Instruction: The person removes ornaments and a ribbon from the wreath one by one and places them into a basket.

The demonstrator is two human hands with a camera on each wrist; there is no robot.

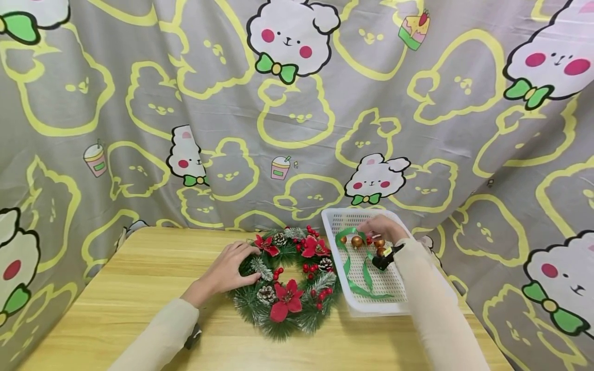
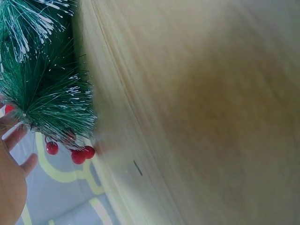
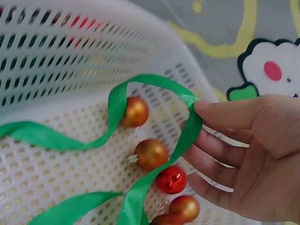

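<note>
A green Christmas wreath [image 1: 297, 319] with red flowers, pine cones and red berries lies on the table. At its left side, my left hand [image 1: 232, 268] grips the ring, fingers and thumb apart on the greenery. In the left wrist view, part of this hand [image 2: 11, 173] shows beside the needles. My right hand [image 3: 253, 159] is over the white basket [image 1: 341, 273] and pinches a green ribbon [image 3: 154, 80] between thumb and fingers. The ribbon loops up from the basket floor, its tails trailing inside. Below it lie orange ornament balls [image 3: 151, 154] and a red ball [image 3: 171, 179].
The wooden table [image 1: 153, 263] carries the wreath at the middle and the perforated basket close to its right. A patterned grey curtain [image 1: 306, 129] hangs behind the table and along the sides. A black wrist device [image 1: 387, 257] overlaps the basket in the head view.
</note>
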